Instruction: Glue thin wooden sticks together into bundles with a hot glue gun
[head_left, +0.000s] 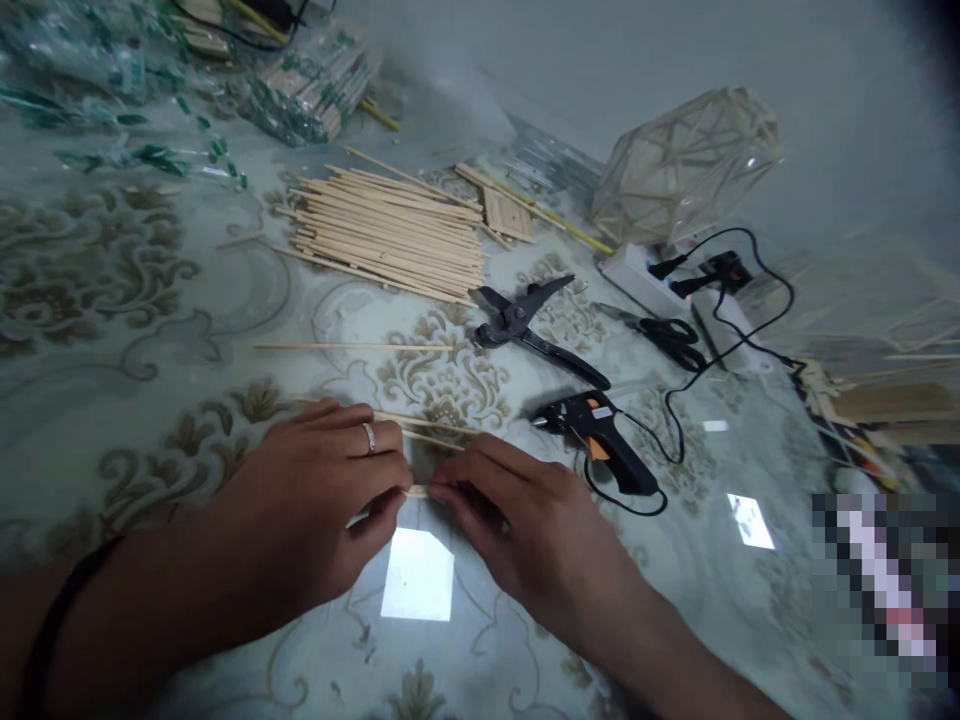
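Note:
My left hand [330, 490], with a ring on one finger, and my right hand [517, 520] meet low over the patterned tabletop. Their fingertips pinch the two ends of a short piece of wooden stick [417, 491]; most of it is hidden by the fingers. Just beyond my knuckles lie thin wooden sticks [427, 422], partly covered by my left hand. Another single stick [352, 347] lies farther off. To the right of my right hand rests a black hot glue gun [600, 435] with an orange trigger. Behind it are black-handled pliers or cutters [525, 325] with their jaws apart.
A big pile of wooden sticks [390, 230] lies at the back middle. Black scissors [667, 335] and a white power strip [645, 280] with black cords sit at right. A wooden stick frame [690, 160] stands behind. Plastic-wrapped stick bundles [307, 85] are at back left.

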